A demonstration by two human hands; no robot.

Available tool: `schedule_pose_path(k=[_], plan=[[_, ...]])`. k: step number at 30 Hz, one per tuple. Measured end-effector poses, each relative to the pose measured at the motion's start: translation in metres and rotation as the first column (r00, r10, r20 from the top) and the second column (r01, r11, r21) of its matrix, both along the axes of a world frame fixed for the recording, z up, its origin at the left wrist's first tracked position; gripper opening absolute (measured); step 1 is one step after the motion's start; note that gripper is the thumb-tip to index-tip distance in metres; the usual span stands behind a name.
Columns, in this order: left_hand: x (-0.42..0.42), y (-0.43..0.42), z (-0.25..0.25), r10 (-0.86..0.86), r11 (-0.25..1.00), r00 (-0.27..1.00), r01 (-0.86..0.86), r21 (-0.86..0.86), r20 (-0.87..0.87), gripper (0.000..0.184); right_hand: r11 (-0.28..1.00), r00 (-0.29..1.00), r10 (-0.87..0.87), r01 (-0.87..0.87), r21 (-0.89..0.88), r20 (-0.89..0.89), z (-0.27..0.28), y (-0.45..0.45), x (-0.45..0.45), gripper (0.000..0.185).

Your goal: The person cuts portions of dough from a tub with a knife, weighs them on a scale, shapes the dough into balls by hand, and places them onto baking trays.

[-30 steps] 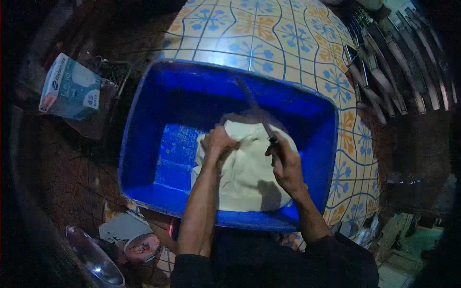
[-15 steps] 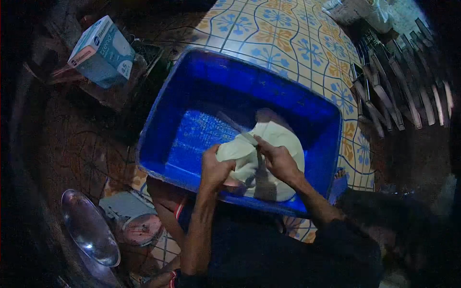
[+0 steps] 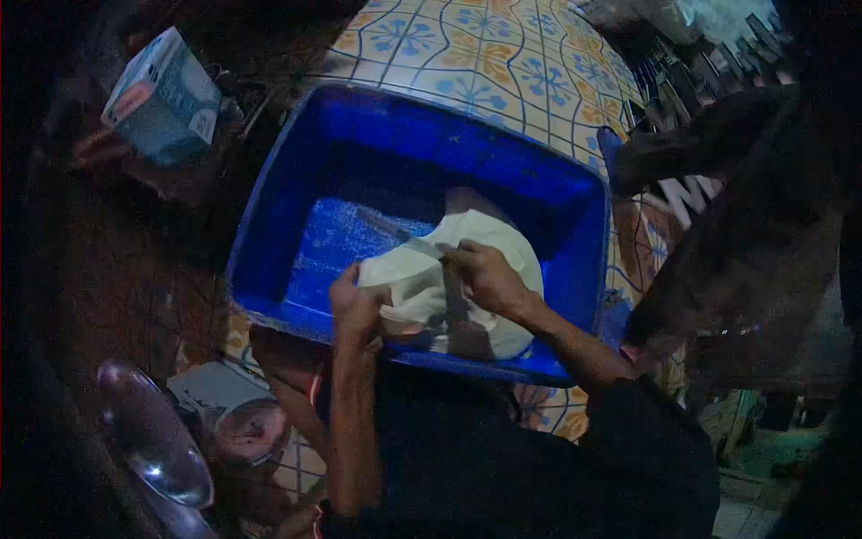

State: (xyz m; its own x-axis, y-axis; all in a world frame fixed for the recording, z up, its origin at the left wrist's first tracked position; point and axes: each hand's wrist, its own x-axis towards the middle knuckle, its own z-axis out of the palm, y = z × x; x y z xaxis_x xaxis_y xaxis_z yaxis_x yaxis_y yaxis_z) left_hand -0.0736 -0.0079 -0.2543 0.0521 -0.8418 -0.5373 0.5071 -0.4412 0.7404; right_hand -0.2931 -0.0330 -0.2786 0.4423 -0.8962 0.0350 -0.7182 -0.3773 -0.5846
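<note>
A large mass of pale dough (image 3: 503, 260) lies in the right part of a deep blue plastic tub (image 3: 337, 238). My left hand (image 3: 357, 304) is closed on the near left edge of the dough, thumb on top. In my right hand (image 3: 485, 274) is a knife (image 3: 413, 242), its long, thin blade pointing up and left across the dough's left edge. Whether the blade has cut into the dough I cannot tell. The knife's handle is mostly hidden by my fingers.
At the lower left are a shiny oval metal pan (image 3: 157, 431) and a scale (image 3: 247, 429). A blue-white box (image 3: 166, 103) stands upper left. On the right, a person's dark-clothed legs (image 3: 727, 234) are close to the tub, before metal bars (image 3: 673, 76). Patterned tiles (image 3: 485, 54) cover the floor.
The view has shifted, so the tub sits further left. A person's dark-clothed legs have come in on the right, covering much of the metal bars. Both hands keep their holds.
</note>
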Motion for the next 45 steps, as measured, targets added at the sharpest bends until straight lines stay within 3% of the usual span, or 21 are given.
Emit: schedule_pose_path(k=[3,5,8,10,13,14,16,21,23,25,26,28,30,31,33,34,35,37,38,41,45], plan=[[0.018,-0.001,0.008,0.110,0.990,0.993,-0.107,0.090,-0.031,0.052,0.963,0.999,-0.039,0.041,0.266,-0.011,0.014,0.056,-0.005,0.042],[0.021,-0.004,-0.007,0.123,0.992,0.992,-0.122,0.024,-0.012,0.052,0.900,0.966,-0.187,0.096,0.425,0.179,0.010,0.096,-0.034,0.034],[-0.008,-0.004,0.031,0.025,1.000,0.988,-0.027,0.011,0.152,0.052,0.948,0.981,-0.133,0.084,0.309,0.143,-0.002,0.085,-0.012,0.029],[-0.020,0.000,0.046,0.130,0.987,0.973,-0.109,-0.119,0.190,0.051,0.991,0.979,-0.062,0.038,0.125,0.194,-0.012,0.050,0.026,0.025],[0.016,-0.005,0.082,0.085,0.991,0.953,-0.051,-0.122,0.292,0.047,0.836,0.995,0.099,-0.092,0.540,0.015,0.022,0.035,0.048,0.033],[0.023,-0.002,0.096,0.103,0.990,0.947,-0.069,-0.120,0.306,0.047,0.833,0.993,0.119,-0.116,0.541,0.030,0.025,0.046,0.040,0.033],[0.034,-0.002,0.120,0.158,0.982,0.954,-0.125,-0.140,0.256,0.047,0.895,0.941,0.118,-0.238,0.376,0.316,0.028,0.069,0.013,0.035],[0.007,0.003,0.155,0.015,0.950,0.887,0.132,-0.284,0.462,0.051,0.779,0.955,0.042,-0.216,0.588,0.295,0.037,0.042,0.049,0.032],[0.019,0.008,0.165,0.042,0.921,0.825,0.187,-0.341,0.564,0.058,0.555,0.903,0.138,-0.412,0.723,0.408,0.046,0.035,0.068,0.038],[0.047,0.016,0.184,0.047,0.868,0.793,0.269,-0.417,0.608,0.060,0.562,0.885,0.247,-0.462,0.686,0.394,0.052,0.046,0.046,0.034],[0.058,0.024,0.197,0.082,0.859,0.827,0.224,-0.460,0.557,0.035,0.565,0.879,0.317,-0.478,0.673,0.358,0.051,0.047,0.033,0.035],[0.080,0.042,0.219,0.148,0.906,0.726,0.173,-0.387,0.671,0.048,0.371,0.791,0.481,-0.574,0.730,0.378,0.086,0.045,0.021,0.033],[0.095,0.057,0.245,0.141,0.940,0.653,0.148,-0.308,0.744,0.064,-0.228,0.135,0.902,-0.655,0.720,0.409,0.058,0.052,0.012,0.029],[0.103,0.065,0.249,0.165,0.939,0.645,0.128,-0.318,0.746,0.064,-0.235,0.112,0.910,-0.654,0.719,0.400,0.054,0.053,0.011,0.029],[0.119,0.086,0.255,0.266,0.867,0.611,0.187,-0.462,0.746,0.063,-0.041,0.315,0.801,-0.819,0.572,0.508,0.047,0.057,0.015,0.028],[0.122,0.099,0.258,0.417,0.832,0.404,0.192,-0.521,0.815,0.053,0.317,0.477,0.716,-0.872,0.372,0.509,0.040,0.066,0.025,0.028],[0.129,0.112,0.265,0.450,0.833,0.363,0.159,-0.530,0.816,0.053,0.276,0.428,0.748,-0.896,0.348,0.507,0.046,0.066,0.035,0.028],[0.160,0.129,0.281,0.300,0.918,0.050,0.256,-0.302,0.953,0.046,0.611,0.797,0.539,-0.594,0.524,0.275,0.061,0.063,0.073,0.036],[0.172,0.142,0.283,0.306,0.924,-0.075,0.264,-0.277,0.949,0.046,0.647,0.872,0.395,-0.487,0.586,0.289,0.055,0.071,0.087,0.037],[0.215,0.162,0.271,0.312,0.942,-0.290,0.220,-0.254,0.905,0.049,0.658,0.828,0.349,-0.550,0.514,0.439,0.032,0.079,0.111,0.035],[0.281,0.181,0.207,0.349,0.937,-0.210,0.094,-0.337,0.913,0.056,0.627,0.810,0.261,-0.555,0.546,0.525,0.030,0.108,0.148,0.036]])
